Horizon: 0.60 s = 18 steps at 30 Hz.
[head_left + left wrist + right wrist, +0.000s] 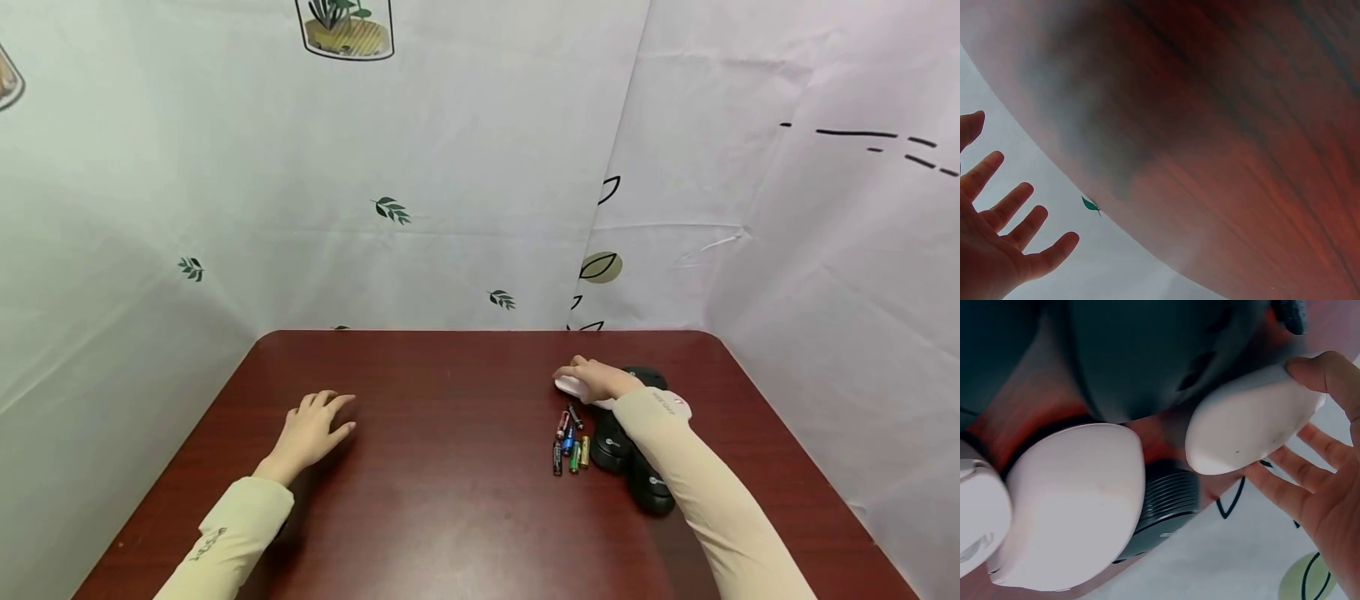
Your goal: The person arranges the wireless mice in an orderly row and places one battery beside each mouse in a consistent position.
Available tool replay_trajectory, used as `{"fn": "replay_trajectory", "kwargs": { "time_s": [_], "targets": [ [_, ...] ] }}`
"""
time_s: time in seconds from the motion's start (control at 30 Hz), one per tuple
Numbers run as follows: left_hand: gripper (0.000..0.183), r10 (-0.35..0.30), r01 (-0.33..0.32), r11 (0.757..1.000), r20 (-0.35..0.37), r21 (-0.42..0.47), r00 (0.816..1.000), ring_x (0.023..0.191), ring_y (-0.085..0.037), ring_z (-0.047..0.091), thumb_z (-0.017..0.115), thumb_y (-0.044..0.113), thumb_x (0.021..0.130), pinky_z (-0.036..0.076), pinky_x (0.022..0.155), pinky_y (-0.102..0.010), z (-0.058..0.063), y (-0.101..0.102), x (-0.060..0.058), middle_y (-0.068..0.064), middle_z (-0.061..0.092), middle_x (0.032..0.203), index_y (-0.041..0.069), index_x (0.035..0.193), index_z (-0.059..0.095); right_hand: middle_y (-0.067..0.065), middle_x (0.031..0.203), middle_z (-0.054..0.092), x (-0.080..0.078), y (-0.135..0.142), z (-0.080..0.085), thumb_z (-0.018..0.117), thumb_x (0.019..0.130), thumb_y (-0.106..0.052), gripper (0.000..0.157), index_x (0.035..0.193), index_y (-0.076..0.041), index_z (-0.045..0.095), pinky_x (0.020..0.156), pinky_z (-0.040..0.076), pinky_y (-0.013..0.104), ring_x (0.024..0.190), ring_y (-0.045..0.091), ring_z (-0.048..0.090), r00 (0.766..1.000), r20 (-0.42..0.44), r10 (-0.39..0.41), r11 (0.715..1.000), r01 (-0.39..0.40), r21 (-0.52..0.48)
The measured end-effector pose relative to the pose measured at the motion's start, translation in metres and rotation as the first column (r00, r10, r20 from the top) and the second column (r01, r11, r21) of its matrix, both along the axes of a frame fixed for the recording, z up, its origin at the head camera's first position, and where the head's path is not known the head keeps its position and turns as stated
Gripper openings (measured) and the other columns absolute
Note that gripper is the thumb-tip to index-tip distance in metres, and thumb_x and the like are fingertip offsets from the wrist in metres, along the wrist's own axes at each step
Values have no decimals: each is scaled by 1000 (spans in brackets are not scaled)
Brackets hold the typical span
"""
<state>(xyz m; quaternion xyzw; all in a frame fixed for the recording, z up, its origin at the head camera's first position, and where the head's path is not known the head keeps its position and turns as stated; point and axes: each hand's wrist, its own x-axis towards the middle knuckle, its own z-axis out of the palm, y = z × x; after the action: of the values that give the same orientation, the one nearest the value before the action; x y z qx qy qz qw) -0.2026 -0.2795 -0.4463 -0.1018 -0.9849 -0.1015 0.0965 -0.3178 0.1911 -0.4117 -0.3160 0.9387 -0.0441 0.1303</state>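
Note:
My right hand [602,380] grips a white computer mouse [1247,422] at the table's right side. In the right wrist view the thumb lies on one side of it and the fingers along the other. A second white mouse [1075,506] is beside it, with part of another white one [979,512] at the left edge. Around the right wrist are black mice [611,447], partly covered by the sleeve. Over the left part of the table my left hand [309,429] holds nothing, its fingers spread and relaxed.
Several small batteries [570,442] of different colours lie in a loose group left of the black mice. The dark red table [442,492] has rounded far corners, and a pale printed cloth [450,150] hangs behind it.

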Motion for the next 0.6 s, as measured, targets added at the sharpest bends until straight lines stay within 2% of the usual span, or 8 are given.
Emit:
{"fn": "replay_trajectory", "kwargs": {
  "time_s": [0.3,0.6],
  "targets": [
    [48,8,-8,1000,4,7,1000,116,-48,43,65,27,88,37,83,-66,2,-3,3,-25,50,125,7,130,54,19,123,46,-3,-28,7,67,81,-5,57,135,-13,50,84,45,46,105,34,49,1000,-19,-18,1000,17,-10],
    [48,8,-8,1000,-9,16,1000,116,-47,44,65,27,88,38,84,-66,-1,-6,4,-24,51,124,7,130,55,24,127,41,-2,-76,13,64,87,-18,58,140,-11,43,81,46,47,106,35,45,989,-34,-147,986,144,-86]
  ]
}}
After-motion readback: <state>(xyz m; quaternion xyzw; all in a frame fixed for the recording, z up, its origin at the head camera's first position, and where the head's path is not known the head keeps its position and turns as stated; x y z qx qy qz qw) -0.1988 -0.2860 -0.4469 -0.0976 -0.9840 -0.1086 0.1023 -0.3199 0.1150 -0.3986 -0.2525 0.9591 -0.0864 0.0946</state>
